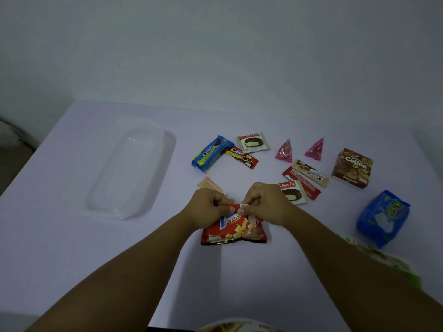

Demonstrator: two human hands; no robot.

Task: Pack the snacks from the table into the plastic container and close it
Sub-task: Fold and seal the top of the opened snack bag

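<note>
A red potato snack bag point(236, 232) lies on the table in front of me. My left hand point(208, 207) and my right hand point(266, 202) both pinch its top edge. The clear plastic container point(130, 168) lies to the left, open and empty, apparently resting on its lid. Behind the hands are a blue cookie pack point(212, 153), a red cookie pack point(243, 158), a Choco Pie point(253, 142), and two pink cone packets point(285, 152) point(315, 149). A beige packet point(211, 185) peeks out behind my left hand.
To the right lie a second Choco Pie point(291, 191), a red wrapper point(303, 185), a beige cookie pack point(311, 173), a brown Collon box point(352, 168) and a blue snack bag point(381, 218). A wall rises just behind the table's point(72, 236) far edge.
</note>
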